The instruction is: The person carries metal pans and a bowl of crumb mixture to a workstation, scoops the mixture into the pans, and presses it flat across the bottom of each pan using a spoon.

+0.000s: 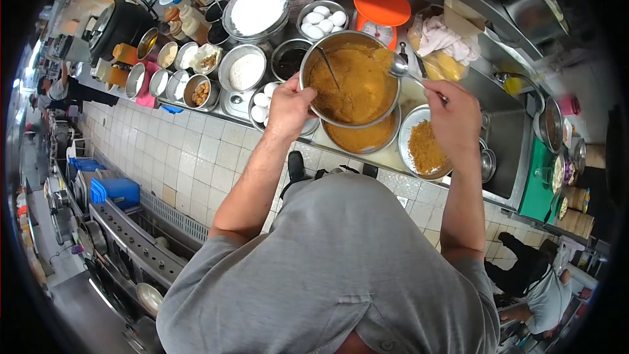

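Note:
My left hand (pixel 288 106) is closed on the left rim of a metal bowl (pixel 395 92) that holds orange-brown powder (pixel 357 85). A thin dark handle (pixel 327 65) stands slanted in the powder. Closed around the handle of a metal spoon (pixel 401 67), my right hand (pixel 453 115) is at the bowl's right side. The spoon's head is over the rim, with some powder on it. Partly hidden below the held bowl is a second metal bowl (pixel 396 132) with similar orange-brown contents. Under my right hand, a round dish (pixel 407 124) carries brown crumbs (pixel 426 147).
Behind are a bowl of eggs (pixel 322 21), an orange scale (pixel 382 6) and a large bowl of white powder (pixel 260 10). Several small containers line the left counter. A sink (pixel 508 131) lies right, beside a green board (pixel 537 174). Other people (pixel 547 295) stand farther off.

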`<state>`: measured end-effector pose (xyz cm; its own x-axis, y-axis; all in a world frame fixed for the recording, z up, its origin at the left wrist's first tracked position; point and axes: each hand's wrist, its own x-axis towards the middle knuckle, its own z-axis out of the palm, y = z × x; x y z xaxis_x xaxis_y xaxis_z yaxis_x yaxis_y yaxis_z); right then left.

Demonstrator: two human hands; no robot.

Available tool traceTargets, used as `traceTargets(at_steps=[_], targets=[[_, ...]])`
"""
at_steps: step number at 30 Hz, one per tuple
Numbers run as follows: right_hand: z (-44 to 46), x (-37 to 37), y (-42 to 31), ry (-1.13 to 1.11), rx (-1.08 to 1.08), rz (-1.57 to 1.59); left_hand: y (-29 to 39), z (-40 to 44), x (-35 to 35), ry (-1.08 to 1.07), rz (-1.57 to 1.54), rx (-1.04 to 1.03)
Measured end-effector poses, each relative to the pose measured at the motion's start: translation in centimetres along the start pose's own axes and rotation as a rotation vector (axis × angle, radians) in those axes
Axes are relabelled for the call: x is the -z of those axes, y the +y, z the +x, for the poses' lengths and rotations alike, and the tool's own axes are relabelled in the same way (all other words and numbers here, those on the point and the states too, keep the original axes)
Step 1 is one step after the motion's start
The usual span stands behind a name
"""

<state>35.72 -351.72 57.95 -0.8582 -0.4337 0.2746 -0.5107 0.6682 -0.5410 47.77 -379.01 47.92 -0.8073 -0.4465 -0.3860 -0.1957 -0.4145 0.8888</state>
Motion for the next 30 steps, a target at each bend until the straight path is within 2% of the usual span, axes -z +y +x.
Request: traceTargets(at_steps=[2,4,5,7,8,10,11,13,15,17,18,20,21,23,24,28,30], targets=[[-1.1,0.5,1.6,-0.006,-0.064,0.115,0.4,-0.4,1.2,0.052,0.066,-0.072],[-2.9,0.0,3.9,-0.172,-0.308,-0.011,0.2,-0.6,3.0,0.094,0.056,-0.109],[-4.0,-1.7,5.2,-0.177,-0.306,-0.008,0.2,-0.9,3.9,0.140,0.047,-0.149],[-6.4,-6.5,8.1,-0.313,-0.114,-0.274,1.2,-2.0,5.5,0.131,0.039,-0.135],[-7.0,-8.1,8.5,-0.312,-0.112,-0.264,1.5,-2.5,6.5,0.113,0.080,-0.101],[-7.7,-10.5,8.1,-0.522,0.002,-0.359,1.9,-4.2,6.8,0.097,0.141,-0.039],[-7.3,-9.9,6.9,-0.527,0.014,-0.344,1.9,-5.3,6.7,0.114,0.149,-0.042],[-5.7,-6.7,4.6,0.029,0.186,0.020,1.5,-7.3,6.4,0.116,0.241,-0.019],[-3.6,-3.0,-0.8,-0.018,0.512,0.244,-0.1,-9.2,6.0,0.123,0.289,-0.026],[-2.5,-2.9,-4.6,-0.226,0.917,0.105,-1.0,-11.6,3.0,0.111,0.368,-0.139],[-2.2,-4.3,-4.9,-0.237,0.927,0.125,-1.6,-12.6,2.4,0.106,0.400,-0.166],[-1.8,-7.1,-5.3,-0.285,1.163,-0.301,-2.0,-15.1,0.7,0.144,0.362,-0.139],[-1.9,-6.7,-5.2,-0.283,1.188,-0.296,-2.2,-16.1,0.3,0.159,0.317,-0.118],[-2.4,-5.8,-4.4,-0.304,1.383,-0.347,-3.3,-17.9,0.8,0.218,0.292,-0.089],[-2.8,-5.8,-4.4,-0.222,1.425,-0.248,-4.0,-18.6,0.9,0.243,0.219,-0.086],[-5.8,-5.9,-6.4,-0.233,1.407,-0.297,-6.3,-21.0,3.2,0.217,0.122,-0.097],[-7.7,-5.7,-7.4,-0.609,1.246,-0.512,-6.7,-21.9,4.9,0.214,0.175,-0.151]])
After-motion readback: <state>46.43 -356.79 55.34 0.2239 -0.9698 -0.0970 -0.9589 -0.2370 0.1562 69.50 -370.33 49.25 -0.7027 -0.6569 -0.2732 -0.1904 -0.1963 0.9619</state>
